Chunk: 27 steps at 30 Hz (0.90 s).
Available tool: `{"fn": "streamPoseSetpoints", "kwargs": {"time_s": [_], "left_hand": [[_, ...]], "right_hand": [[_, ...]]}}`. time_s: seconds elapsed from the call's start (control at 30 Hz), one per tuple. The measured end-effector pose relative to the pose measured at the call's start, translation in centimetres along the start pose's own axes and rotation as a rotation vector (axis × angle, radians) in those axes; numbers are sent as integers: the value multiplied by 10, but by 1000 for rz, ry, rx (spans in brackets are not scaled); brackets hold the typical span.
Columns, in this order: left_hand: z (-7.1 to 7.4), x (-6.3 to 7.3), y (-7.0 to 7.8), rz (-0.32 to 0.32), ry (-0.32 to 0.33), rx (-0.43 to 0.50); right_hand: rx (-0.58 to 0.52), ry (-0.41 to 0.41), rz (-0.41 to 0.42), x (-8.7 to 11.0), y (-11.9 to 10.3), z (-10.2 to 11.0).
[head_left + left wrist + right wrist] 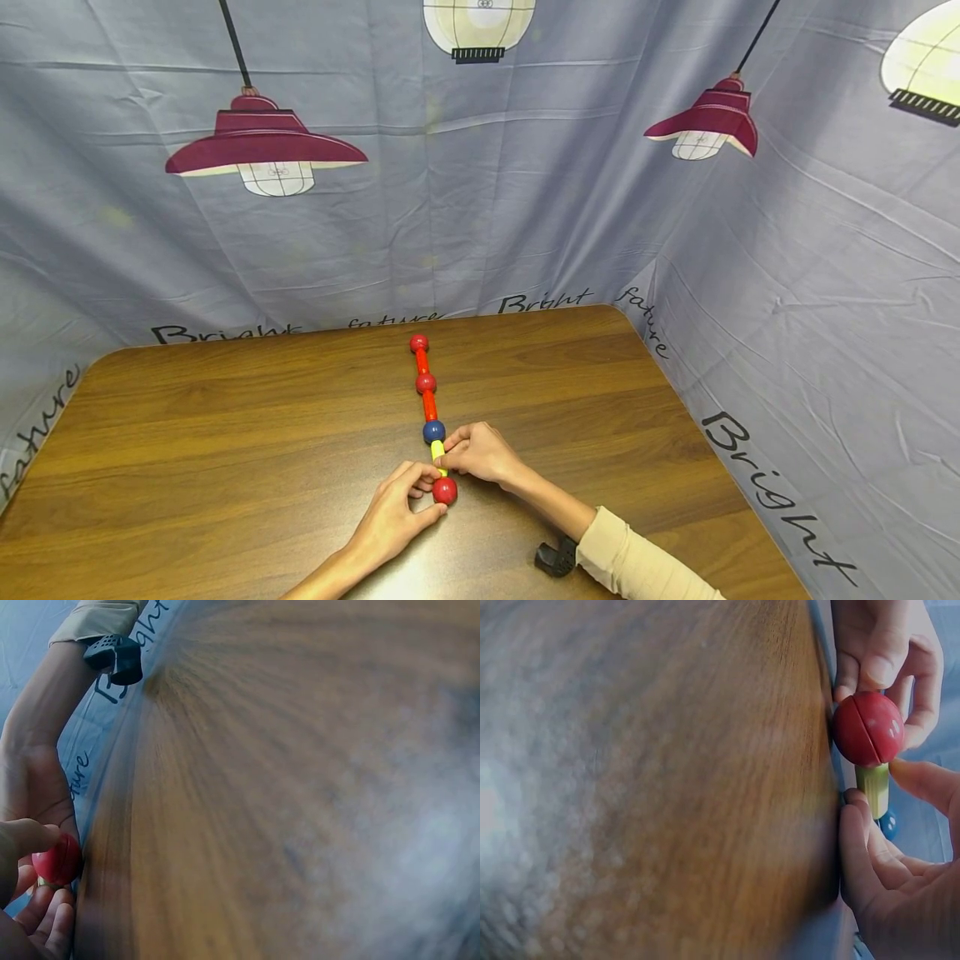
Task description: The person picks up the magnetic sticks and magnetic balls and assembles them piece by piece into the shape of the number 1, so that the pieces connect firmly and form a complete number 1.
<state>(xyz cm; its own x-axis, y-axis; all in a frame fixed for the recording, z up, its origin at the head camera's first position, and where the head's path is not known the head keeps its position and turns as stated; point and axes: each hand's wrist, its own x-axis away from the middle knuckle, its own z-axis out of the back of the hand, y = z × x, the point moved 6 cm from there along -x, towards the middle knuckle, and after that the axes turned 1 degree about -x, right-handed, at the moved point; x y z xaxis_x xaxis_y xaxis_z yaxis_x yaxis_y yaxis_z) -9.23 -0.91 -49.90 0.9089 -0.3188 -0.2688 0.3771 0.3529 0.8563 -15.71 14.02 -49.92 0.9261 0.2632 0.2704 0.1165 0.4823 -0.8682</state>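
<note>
A straight chain of balls and rods lies on the wooden table. From the far end come a red ball (pixel 419 343), a red rod (pixel 422 362), a second red ball (pixel 426 382), another red rod (pixel 430 406), a blue ball (pixel 433 431) and a yellow rod (pixel 438 450). Nearest me is a larger red ball (pixel 445 491), grooved around its middle, touching the yellow rod's near end. My left hand (pixel 392 512) holds this ball between thumb and fingers. My right hand (pixel 483 455) pinches the yellow rod (pixel 874 791) from the right, partly covering it.
The wooden table (pixel 247 450) extends on both sides of the chain. A black device (pixel 556 557) sits at the right wrist by the beige sleeve (pixel 637 557). A grey-blue curtain (pixel 420 225) printed with lamps and lettering hangs behind the table and along its sides.
</note>
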Motion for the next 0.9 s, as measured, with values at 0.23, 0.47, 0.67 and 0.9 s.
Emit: {"fn": "streamPoseSetpoints", "kwargs": {"time_s": [0.23, 0.47, 0.67, 0.9], "left_hand": [[1, 0, 0, 11, 2, 8], [2, 1, 0, -3, 18, -3], [2, 1, -2, 25, 8, 0], [2, 1, -3, 29, 0, 16]], "right_hand": [[-25, -12, 4, 0, -1, -1], [-38, -20, 1, 0, 0, -1], [-40, -25, 5, 0, 0, -1], [-41, -23, 9, 0, -1, -1]]}}
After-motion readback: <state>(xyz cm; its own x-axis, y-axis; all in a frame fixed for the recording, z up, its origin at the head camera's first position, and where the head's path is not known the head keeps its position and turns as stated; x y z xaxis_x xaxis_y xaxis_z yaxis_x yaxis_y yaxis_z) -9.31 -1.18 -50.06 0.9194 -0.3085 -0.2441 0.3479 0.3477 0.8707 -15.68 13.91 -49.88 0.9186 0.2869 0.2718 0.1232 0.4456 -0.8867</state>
